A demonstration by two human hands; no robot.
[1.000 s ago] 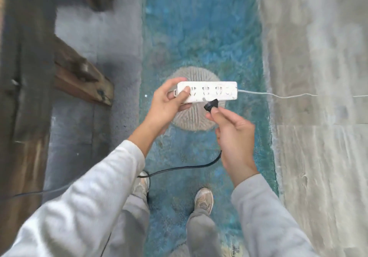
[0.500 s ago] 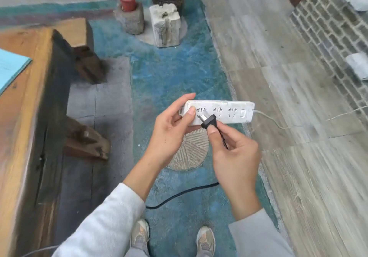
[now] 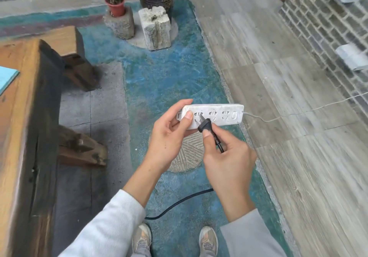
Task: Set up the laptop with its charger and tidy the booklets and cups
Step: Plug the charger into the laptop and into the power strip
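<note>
My left hand [image 3: 169,135] grips the left end of a white power strip [image 3: 223,115], held in the air above the blue floor. My right hand [image 3: 227,155] pinches a black charger plug [image 3: 204,126]; its prongs point at the strip's leftmost socket and touch or nearly touch it. The plug's black cable [image 3: 179,203] runs under my right hand and down to the floor. A thin white cord [image 3: 288,114] leaves the strip's right end toward the brick wall. The laptop, booklets and cups are out of view.
A thick wooden table [image 3: 23,129] runs along the left, with a light blue sheet [image 3: 6,77] on its top. Wooden bench parts [image 3: 79,147] sit beside it. Potted plants [image 3: 114,0] and stone blocks [image 3: 155,28] stand ahead. A grey brick wall [image 3: 328,28] is at right.
The view has tilted up from the floor to take in the table and plants. My right hand has turned the plug so its prongs meet the strip's leftmost socket.
</note>
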